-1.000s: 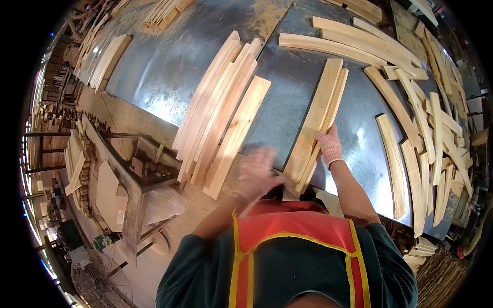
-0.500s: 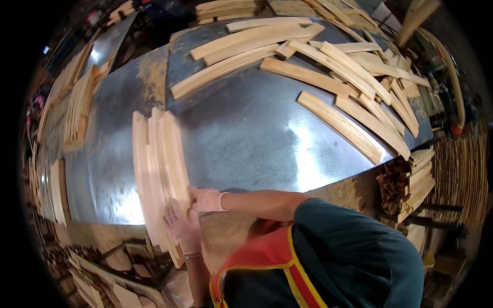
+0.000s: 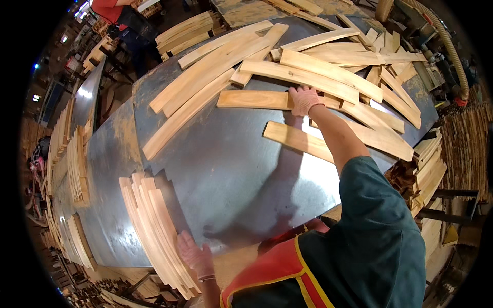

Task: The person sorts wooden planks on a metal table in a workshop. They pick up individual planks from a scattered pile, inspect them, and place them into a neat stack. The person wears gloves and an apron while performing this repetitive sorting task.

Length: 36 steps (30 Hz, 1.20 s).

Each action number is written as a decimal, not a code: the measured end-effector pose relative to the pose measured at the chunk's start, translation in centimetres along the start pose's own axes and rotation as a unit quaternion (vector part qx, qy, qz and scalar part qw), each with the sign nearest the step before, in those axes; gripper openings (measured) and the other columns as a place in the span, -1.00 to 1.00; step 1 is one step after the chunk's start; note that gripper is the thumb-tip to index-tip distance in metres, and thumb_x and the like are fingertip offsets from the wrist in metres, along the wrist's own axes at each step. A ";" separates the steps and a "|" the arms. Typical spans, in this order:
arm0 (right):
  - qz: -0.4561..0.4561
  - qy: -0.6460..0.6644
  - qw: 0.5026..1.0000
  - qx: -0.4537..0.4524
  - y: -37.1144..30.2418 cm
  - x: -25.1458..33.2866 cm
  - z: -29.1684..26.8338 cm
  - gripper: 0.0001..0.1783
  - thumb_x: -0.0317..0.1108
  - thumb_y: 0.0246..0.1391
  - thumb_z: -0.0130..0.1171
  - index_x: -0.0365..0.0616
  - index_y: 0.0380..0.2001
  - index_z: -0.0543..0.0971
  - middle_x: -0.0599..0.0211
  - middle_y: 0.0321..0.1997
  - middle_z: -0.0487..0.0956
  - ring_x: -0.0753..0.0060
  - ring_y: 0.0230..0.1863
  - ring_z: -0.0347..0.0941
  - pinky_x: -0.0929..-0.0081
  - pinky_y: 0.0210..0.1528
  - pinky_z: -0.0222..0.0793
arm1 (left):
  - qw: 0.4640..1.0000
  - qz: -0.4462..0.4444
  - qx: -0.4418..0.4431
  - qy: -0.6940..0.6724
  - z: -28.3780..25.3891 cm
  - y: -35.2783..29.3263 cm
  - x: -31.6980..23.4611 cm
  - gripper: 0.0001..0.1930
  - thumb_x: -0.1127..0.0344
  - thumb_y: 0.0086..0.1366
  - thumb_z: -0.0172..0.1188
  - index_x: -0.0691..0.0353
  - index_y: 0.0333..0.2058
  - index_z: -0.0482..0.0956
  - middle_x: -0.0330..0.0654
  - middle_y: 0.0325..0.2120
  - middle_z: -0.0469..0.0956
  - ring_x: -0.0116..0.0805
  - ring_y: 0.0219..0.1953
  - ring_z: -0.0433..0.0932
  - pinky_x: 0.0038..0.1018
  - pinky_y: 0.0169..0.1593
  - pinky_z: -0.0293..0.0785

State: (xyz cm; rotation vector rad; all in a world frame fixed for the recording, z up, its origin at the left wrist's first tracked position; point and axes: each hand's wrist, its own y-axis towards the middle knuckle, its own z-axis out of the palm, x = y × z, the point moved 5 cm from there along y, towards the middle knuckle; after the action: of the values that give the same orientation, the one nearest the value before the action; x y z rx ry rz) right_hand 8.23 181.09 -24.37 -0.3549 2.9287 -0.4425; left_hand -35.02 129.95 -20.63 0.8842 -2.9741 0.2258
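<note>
In pink gloves, both my hands are over the metal-topped table (image 3: 231,159). My right hand (image 3: 306,100) reaches far out and grips the middle of a curved wooden slat (image 3: 251,99), its fingers hooked over the far edge; the thumb is hidden. Above that hand, another slat (image 3: 303,81) lies among the overlapping pieces. My left hand (image 3: 197,255) is low at the near edge with fingers stretched out, beside a neat row of pale curved slats (image 3: 154,226). The fingertips are close to the row's right side; whether they touch it I cannot tell.
A loose pile of slats (image 3: 354,56) spreads over the far right. Long curved slats (image 3: 205,77) lie at the far middle. More bundles (image 3: 77,169) stand at left. A person in red (image 3: 110,11) is at the far left. Stacked boards (image 3: 465,149) stand at right.
My right hand has left the pale row and reached out to a slat at the far right. The left hand has shifted to the row's right side. The view has turned.
</note>
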 end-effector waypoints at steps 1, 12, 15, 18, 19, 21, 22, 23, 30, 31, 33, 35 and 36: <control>-0.039 0.002 0.999 0.005 0.8 -1.3 0.8 -0.29 -0.04 -0.03 0.31 -0.07 0.21 0.53 0.01 0.18 0.64 -0.04 0.26 0.53 0.11 0.27 0.42 | 0.998 0.023 0.029 -0.042 -0.5 1.5 -3.8 -0.05 0.18 0.18 0.46 0.16 0.50 0.21 0.04 0.50 0.22 0.13 0.49 0.24 -0.09 0.49 0.24; 0.032 0.092 0.981 -0.169 5.8 -15.4 -2.6 0.03 0.22 -0.05 0.45 0.13 0.46 0.35 0.18 0.48 0.45 0.03 0.37 0.48 0.09 0.46 0.31 | 0.419 -0.176 0.375 -0.808 2.7 7.5 -32.1 -0.47 0.20 0.51 0.18 0.23 0.35 0.33 -0.18 0.05 0.53 -0.37 0.08 0.55 -0.31 0.14 0.54; 0.063 0.110 0.989 -0.082 6.0 -17.1 -1.6 -0.01 0.18 -0.01 0.42 0.15 0.47 0.34 0.16 0.49 0.44 -0.05 0.41 0.42 0.03 0.39 0.38 | 0.596 -0.130 0.323 -0.724 2.4 8.1 -32.7 -0.46 0.36 0.37 0.31 0.27 0.29 0.43 -0.16 -0.02 0.61 -0.40 -0.04 0.62 -0.40 -0.03 0.62; -0.020 0.134 0.991 0.003 4.2 -12.9 -1.8 -0.22 0.16 0.04 0.35 0.05 0.29 0.52 0.05 0.26 0.60 -0.06 0.27 0.55 0.05 0.24 0.49 | 0.587 -0.134 0.354 -0.716 4.4 8.4 -31.0 -0.54 0.42 0.31 0.32 0.32 0.19 0.57 -0.19 -0.12 0.64 -0.41 -0.12 0.63 -0.42 -0.07 0.60; -0.089 0.119 0.989 0.018 3.1 -10.7 -2.0 -0.29 0.15 0.06 0.32 0.00 0.21 0.57 0.00 0.16 0.65 -0.07 0.20 0.59 0.06 0.20 0.51 | 0.570 -0.132 0.322 -0.744 4.0 8.5 -29.6 -0.57 0.43 0.29 0.32 0.33 0.15 0.60 -0.21 -0.15 0.65 -0.42 -0.15 0.63 -0.42 -0.09 0.60; -0.148 0.111 0.981 0.051 0.0 -5.9 -2.6 -0.36 0.13 0.10 0.29 -0.08 0.11 0.63 -0.05 0.00 0.71 -0.08 0.11 0.64 0.09 0.15 0.52 | 0.530 -0.136 0.251 -0.798 3.7 7.8 -26.0 -0.62 0.45 0.25 0.33 0.37 0.06 0.67 -0.25 -0.22 0.65 -0.44 -0.21 0.63 -0.43 -0.12 0.59; -0.141 0.121 0.980 0.067 -2.1 -2.9 -4.0 -0.37 0.12 0.12 0.29 -0.12 0.10 0.64 -0.05 -0.05 0.71 -0.07 0.07 0.65 0.10 0.14 0.51 | 0.586 -0.146 0.223 -0.765 3.8 7.0 -23.3 -0.62 0.45 0.23 0.33 0.35 0.05 0.68 -0.25 -0.21 0.66 -0.45 -0.20 0.63 -0.44 -0.10 0.59; -0.134 0.134 0.978 0.083 -3.8 -0.3 -4.5 -0.38 0.10 0.14 0.28 -0.16 0.09 0.65 -0.05 -0.09 0.72 -0.07 0.04 0.66 0.11 0.14 0.50 | 0.642 -0.155 0.194 -0.726 3.6 6.2 -19.9 -0.61 0.45 0.21 0.33 0.33 0.04 0.69 -0.25 -0.20 0.67 -0.47 -0.19 0.63 -0.46 -0.09 0.59; -0.179 0.515 0.814 0.203 -11.7 20.8 2.0 -0.47 -0.01 0.14 0.30 -0.30 -0.07 0.69 0.03 -0.21 0.75 0.21 -0.18 0.67 0.25 -0.03 0.55 | 0.994 -0.099 -0.042 -0.033 0.5 0.3 1.8 -0.53 0.22 0.22 0.29 0.07 0.14 0.67 -0.11 0.21 0.53 -0.07 0.24 0.48 -0.17 0.35 0.38; -0.169 0.564 0.780 0.214 -13.6 24.3 2.9 -0.46 -0.03 0.14 0.30 -0.32 -0.05 0.68 0.04 -0.19 0.75 0.25 -0.17 0.67 0.27 -0.03 0.55 | 0.992 -0.110 -0.030 0.051 1.1 -0.5 4.6 -0.50 0.17 0.25 0.28 0.06 0.18 0.64 -0.10 0.30 0.46 -0.02 0.31 0.42 -0.13 0.42 0.30; -0.162 0.594 0.752 0.235 -16.9 31.1 4.0 -0.44 -0.04 0.14 0.30 -0.34 -0.01 0.67 0.03 -0.16 0.75 0.24 -0.17 0.68 0.28 -0.02 0.56 | 0.988 -0.151 -0.027 0.010 2.8 -2.6 9.7 -0.43 0.07 0.29 0.26 0.02 0.27 0.54 -0.15 0.39 0.34 -0.03 0.40 0.30 -0.11 0.49 0.16; -0.174 0.509 0.810 0.233 -19.7 37.3 3.6 -0.44 -0.05 0.15 0.26 -0.36 -0.01 0.66 -0.06 -0.14 0.74 0.07 -0.11 0.68 0.23 0.02 0.55 | 0.986 -0.165 -0.021 -0.030 3.6 -3.4 11.9 -0.31 0.01 0.33 0.27 -0.03 0.40 0.39 -0.16 0.44 0.30 -0.01 0.45 0.25 -0.07 0.52 0.12; -0.165 0.546 0.784 0.244 -20.6 40.2 5.1 -0.49 -0.07 0.18 0.21 -0.37 -0.06 0.66 -0.11 -0.10 0.72 -0.02 -0.01 0.66 0.24 0.07 0.56 | 0.988 -0.143 -0.011 -0.056 3.3 -3.1 11.6 -0.29 0.02 0.32 0.27 -0.01 0.42 0.35 -0.15 0.44 0.29 -0.01 0.46 0.24 -0.06 0.53 0.10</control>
State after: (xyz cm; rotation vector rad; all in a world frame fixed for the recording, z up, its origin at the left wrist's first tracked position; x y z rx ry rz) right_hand -25.10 150.30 -27.70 -0.7196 3.5155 -2.0152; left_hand -42.97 120.62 -22.68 1.3445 -2.8913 0.1382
